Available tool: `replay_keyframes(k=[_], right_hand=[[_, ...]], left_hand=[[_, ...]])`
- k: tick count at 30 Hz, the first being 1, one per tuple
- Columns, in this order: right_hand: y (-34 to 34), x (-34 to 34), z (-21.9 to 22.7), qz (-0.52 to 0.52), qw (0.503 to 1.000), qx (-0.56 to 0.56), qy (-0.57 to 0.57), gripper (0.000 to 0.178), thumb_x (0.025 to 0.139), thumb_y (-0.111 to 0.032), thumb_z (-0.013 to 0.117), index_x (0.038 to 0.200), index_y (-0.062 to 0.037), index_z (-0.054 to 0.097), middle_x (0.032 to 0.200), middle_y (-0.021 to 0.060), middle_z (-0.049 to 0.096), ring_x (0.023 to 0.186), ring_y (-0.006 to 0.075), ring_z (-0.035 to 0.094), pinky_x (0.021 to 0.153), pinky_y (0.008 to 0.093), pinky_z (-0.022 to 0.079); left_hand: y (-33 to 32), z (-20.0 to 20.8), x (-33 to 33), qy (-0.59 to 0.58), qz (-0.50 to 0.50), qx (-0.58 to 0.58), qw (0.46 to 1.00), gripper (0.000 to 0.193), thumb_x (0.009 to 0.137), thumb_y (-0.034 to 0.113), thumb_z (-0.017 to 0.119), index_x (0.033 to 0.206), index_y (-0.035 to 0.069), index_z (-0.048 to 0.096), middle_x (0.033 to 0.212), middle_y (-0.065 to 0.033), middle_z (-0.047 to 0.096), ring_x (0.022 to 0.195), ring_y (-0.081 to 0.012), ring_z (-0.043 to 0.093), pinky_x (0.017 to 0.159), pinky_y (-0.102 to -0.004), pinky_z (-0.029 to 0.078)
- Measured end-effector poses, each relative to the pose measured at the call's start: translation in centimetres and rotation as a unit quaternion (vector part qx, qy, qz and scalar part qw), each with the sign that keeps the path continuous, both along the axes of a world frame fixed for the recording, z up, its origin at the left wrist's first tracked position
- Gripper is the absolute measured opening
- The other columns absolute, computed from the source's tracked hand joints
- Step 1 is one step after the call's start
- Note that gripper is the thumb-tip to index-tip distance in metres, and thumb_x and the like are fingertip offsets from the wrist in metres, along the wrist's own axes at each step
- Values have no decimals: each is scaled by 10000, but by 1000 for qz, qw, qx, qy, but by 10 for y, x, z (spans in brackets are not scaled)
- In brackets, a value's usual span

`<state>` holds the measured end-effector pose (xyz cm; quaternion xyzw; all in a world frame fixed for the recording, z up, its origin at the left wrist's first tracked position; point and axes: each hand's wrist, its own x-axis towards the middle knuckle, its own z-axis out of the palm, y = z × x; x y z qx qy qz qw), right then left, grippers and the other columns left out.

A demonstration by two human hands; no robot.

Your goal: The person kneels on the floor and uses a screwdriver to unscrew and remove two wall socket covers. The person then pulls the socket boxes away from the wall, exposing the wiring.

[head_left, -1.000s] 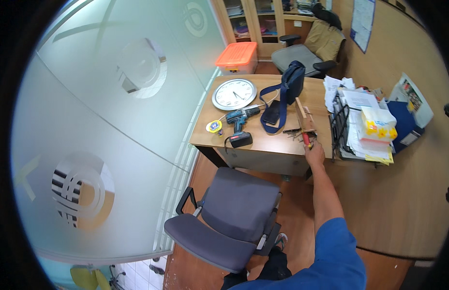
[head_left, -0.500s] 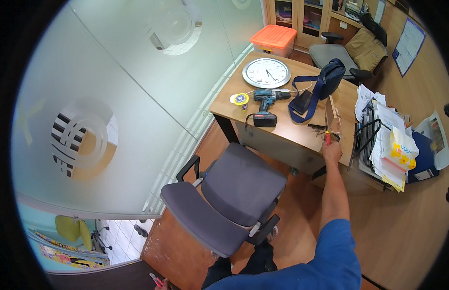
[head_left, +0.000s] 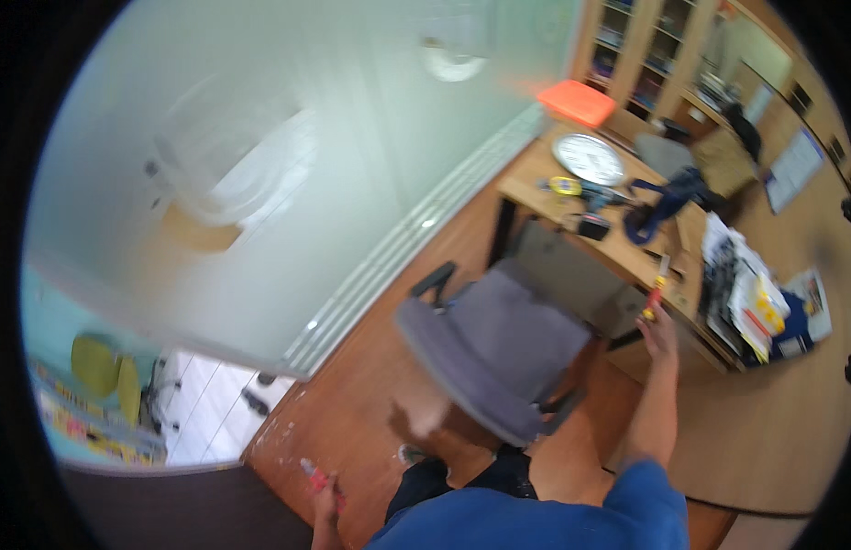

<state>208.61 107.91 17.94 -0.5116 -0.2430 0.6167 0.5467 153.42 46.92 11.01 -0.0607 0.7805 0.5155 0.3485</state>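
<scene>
Red-and-yellow tool (head_left: 657, 297), probably a screwdriver: in the right hand (head_left: 660, 332), at the near edge of the wooden desk (head_left: 528, 174), pale end pointing up and away. Whether that end touches the desktop, I cannot tell from here. Second item, a red tool (head_left: 337, 490) with a pale tip: in the left hand (head_left: 326, 502), held low over the floor (head_left: 352, 403), well apart from the desk; its kind is lost in blur. Progress, judged from the layout: both tools are picked up; neither appears applied to any workpiece, so their use looks undone. Grip, right: fingers closed round the lower part of the handle, a narrow hold with no visible gap. Grip, left: closed on the red part, exact finger placement unclear. On the desktop, going outward: the cordless drill (head_left: 594, 226) lies untouched, a yellow-topped item (head_left: 565, 186) just beside it, a wall clock (head_left: 588, 159) behind, a dark blue bag (head_left: 687, 188) to the right. Paper stack (head_left: 739, 284) near the right end. Grey chair (head_left: 536, 321) stands before the desk; frosted glass partition (head_left: 352, 183) farther left.
</scene>
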Motion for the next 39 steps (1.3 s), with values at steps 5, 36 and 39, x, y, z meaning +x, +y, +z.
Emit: replay_keyframes(k=[5, 36, 39], right_hand=[[-140, -184, 73, 275, 952, 115, 67, 426, 900, -131, 712, 1276, -92, 515, 1056, 85, 606, 945, 244, 655, 747, 336, 572], [-609, -1196, 10, 911, 400, 91, -34, 175, 880, 88, 656, 996, -27, 590, 1218, 140, 646, 1095, 195, 627, 942, 329, 524], [-625, -1267, 10, 881, 463, 81, -55, 148, 892, 39, 664, 1021, -6, 606, 1171, 150, 655, 1085, 205, 634, 921, 322, 519]], left_hand=[[-63, 1, -44, -46, 8, 43, 998, 250, 929, 244, 743, 766, 148, 580, 630, 37, 529, 536, -100, 510, 504, -274, 423], [-371, -17, -442, -147, 318, -78, 933, 341, 945, 409, 688, 931, 69, 707, 673, 12, 563, 609, -108, 560, 572, -289, 467], [-399, -32, -517, -186, 330, -96, 921, 379, 932, 428, 678, 926, 52, 720, 668, -26, 607, 618, -140, 605, 604, -315, 493]])
